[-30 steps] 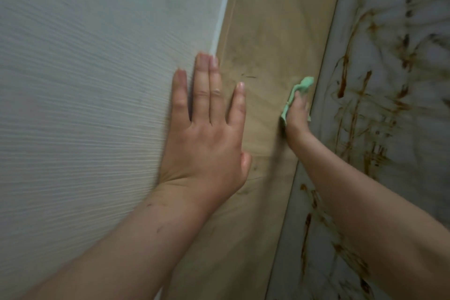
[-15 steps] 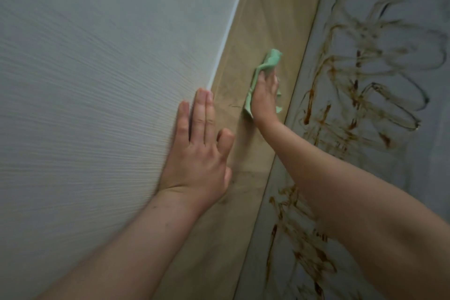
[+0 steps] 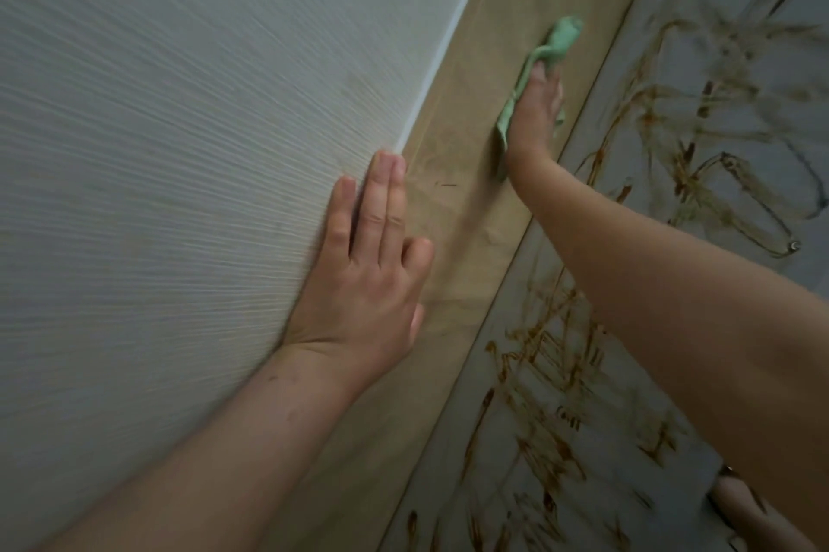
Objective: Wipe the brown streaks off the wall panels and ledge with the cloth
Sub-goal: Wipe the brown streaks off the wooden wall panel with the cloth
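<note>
Right grip (image 3: 536,112), fingers straight, presses the mint-green cloth (image 3: 560,38) under it against the tan wood-grain panel (image 3: 471,246); brown streaks (image 3: 554,450) lie right of it. Left grip (image 3: 363,278) lies flat, fingers straight, on the white ribbed panel (image 3: 179,148).

left forearm (image 3: 233,439): bare to the frame edge, a few small dark specks near the wrist | left grip (image 3: 359,273): bare, nails short and rounded | right forearm (image 3: 673,305): bare, looms broad near the camera | right grip (image 3: 536,112): bare
</note>
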Motion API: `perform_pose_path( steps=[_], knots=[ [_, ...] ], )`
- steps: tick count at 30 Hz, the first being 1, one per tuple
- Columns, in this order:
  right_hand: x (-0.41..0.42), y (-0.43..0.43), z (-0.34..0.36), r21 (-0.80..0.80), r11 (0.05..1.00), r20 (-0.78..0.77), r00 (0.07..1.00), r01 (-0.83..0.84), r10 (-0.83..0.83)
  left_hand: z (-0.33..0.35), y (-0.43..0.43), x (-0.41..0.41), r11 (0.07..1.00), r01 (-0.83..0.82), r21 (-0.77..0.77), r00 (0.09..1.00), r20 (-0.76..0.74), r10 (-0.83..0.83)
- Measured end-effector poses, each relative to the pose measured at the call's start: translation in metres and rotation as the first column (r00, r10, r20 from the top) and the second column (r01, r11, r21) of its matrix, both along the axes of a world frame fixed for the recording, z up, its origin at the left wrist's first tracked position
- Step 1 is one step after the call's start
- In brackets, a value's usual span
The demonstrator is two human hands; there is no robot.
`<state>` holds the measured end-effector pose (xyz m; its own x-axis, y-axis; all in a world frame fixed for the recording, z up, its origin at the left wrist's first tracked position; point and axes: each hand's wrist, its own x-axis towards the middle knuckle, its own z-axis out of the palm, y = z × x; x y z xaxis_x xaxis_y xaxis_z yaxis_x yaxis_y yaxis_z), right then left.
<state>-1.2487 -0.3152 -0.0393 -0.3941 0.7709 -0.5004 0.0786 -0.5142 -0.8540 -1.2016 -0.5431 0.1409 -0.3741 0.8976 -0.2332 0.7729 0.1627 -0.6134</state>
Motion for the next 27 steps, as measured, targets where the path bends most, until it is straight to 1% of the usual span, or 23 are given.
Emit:
perform_pose_path(
  steps=[2,4,6,7,8,9,10,12,14,15,16,17,18,20,22,25,27],
  knots=[
    [0.011,-0.024,-0.028,-0.211,0.977,0.095,0.994,-0.030,0.051,0.000,0.001,0.000,1.000,0.007,0.005,1.000,-0.007,-0.007],
    [0.032,-0.075,-0.038,-0.381,0.919,0.147,0.975,-0.101,0.168,0.002,0.003,0.001,1.000,0.000,-0.012,1.000,-0.007,0.000],
    [0.057,-0.125,-0.027,-0.500,0.843,0.137,0.943,-0.197,0.302,0.004,0.004,0.004,0.999,-0.010,-0.039,1.000,-0.018,0.009],
    [0.066,-0.141,-0.018,-0.513,0.825,0.117,0.932,-0.238,0.342,0.005,0.003,0.005,0.999,-0.019,-0.048,0.999,-0.026,0.018],
    [0.071,-0.149,-0.008,-0.495,0.826,0.089,0.929,-0.271,0.358,0.006,0.002,0.007,0.998,-0.034,-0.053,0.999,-0.035,0.032],
    [0.073,-0.148,0.001,-0.443,0.844,0.066,0.927,-0.304,0.368,0.006,0.002,0.008,0.997,-0.055,-0.059,0.998,-0.037,0.052],
    [0.074,-0.140,0.015,-0.352,0.872,0.046,0.924,-0.340,0.379,0.006,0.004,0.011,0.996,-0.070,-0.061,0.997,-0.040,0.067],
    [0.070,-0.114,0.045,-0.065,0.919,0.014,0.920,-0.390,0.391,0.010,0.011,0.019,0.994,-0.104,-0.037,0.994,-0.015,0.104],
    [0.058,-0.081,0.071,0.217,0.911,-0.043,0.928,-0.352,0.369,0.015,0.022,0.021,0.993,-0.111,0.039,0.993,0.044,0.109],
    [0.050,-0.060,0.077,0.307,0.900,-0.068,0.936,-0.311,0.346,0.017,0.033,0.018,0.994,-0.074,0.080,0.996,0.056,0.070],
    [0.040,-0.043,0.080,0.360,0.889,-0.075,0.941,-0.284,0.331,0.019,0.041,0.015,0.992,-0.031,0.119,0.998,0.052,0.025],
    [0.032,-0.021,0.077,0.370,0.892,-0.073,0.949,-0.260,0.306,0.020,0.057,0.009,0.990,0.020,0.140,0.999,0.041,-0.026],
    [0.026,-0.005,0.072,0.345,0.904,-0.059,0.955,-0.253,0.290,0.022,0.071,0.003,0.986,0.050,0.158,0.998,0.036,-0.056],
    [0.018,0.022,0.051,0.215,0.945,-0.035,0.965,-0.245,0.258,0.020,0.111,-0.009,0.979,0.101,0.177,0.994,0.023,-0.106],
    [0.018,0.026,0.028,0.087,0.955,-0.010,0.959,-0.282,0.284,0.017,0.150,-0.019,0.977,0.128,0.170,0.991,0.003,-0.131],
    [0.026,0.009,-0.007,-0.060,0.948,0.002,0.950,-0.313,0.314,0.001,0.196,-0.036,0.995,0.094,0.042,0.995,-0.021,-0.094],
    [0.029,-0.003,-0.023,-0.119,0.942,0.006,0.948,-0.314,0.317,-0.006,0.205,-0.045,0.998,0.045,-0.034,0.996,-0.070,-0.047]
  ],
)
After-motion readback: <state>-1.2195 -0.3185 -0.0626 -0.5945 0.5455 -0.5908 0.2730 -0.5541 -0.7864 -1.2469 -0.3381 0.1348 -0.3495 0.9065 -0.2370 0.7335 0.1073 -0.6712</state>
